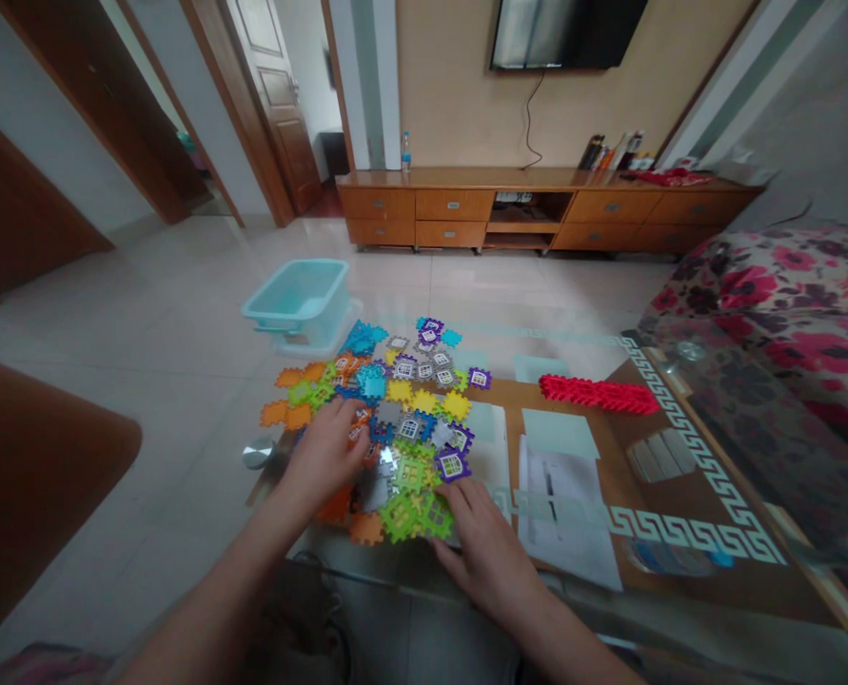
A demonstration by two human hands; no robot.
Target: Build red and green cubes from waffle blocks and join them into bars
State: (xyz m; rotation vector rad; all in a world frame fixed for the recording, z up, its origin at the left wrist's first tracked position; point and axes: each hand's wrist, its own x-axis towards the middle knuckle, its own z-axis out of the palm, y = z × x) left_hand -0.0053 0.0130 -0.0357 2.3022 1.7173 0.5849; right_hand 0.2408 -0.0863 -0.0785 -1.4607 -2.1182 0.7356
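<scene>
My left hand (327, 442) reaches over the left side of a spread of interlocking plastic tiles, its thumb and forefinger apart beside orange and blue pieces. The tips of its other fingers are hard to make out. At the near right edge of the spread, my right hand (484, 538) lies with thumb and fingers apart by a lime-green tile (436, 514). A purple window tile (453, 464) lies just beyond its fingertips. Yellow tiles (424, 400), grey window tiles (442, 360), light-blue tiles (371, 381) and orange tiles (275, 413) lie farther off, some overlapping.
The tiles lie on a glass-topped table with a white key-pattern border (723, 495). A long row of red pieces (599, 394) lies on the right. An open turquoise bin (302, 328) stands at the far left corner. Papers (566, 504) show through the glass.
</scene>
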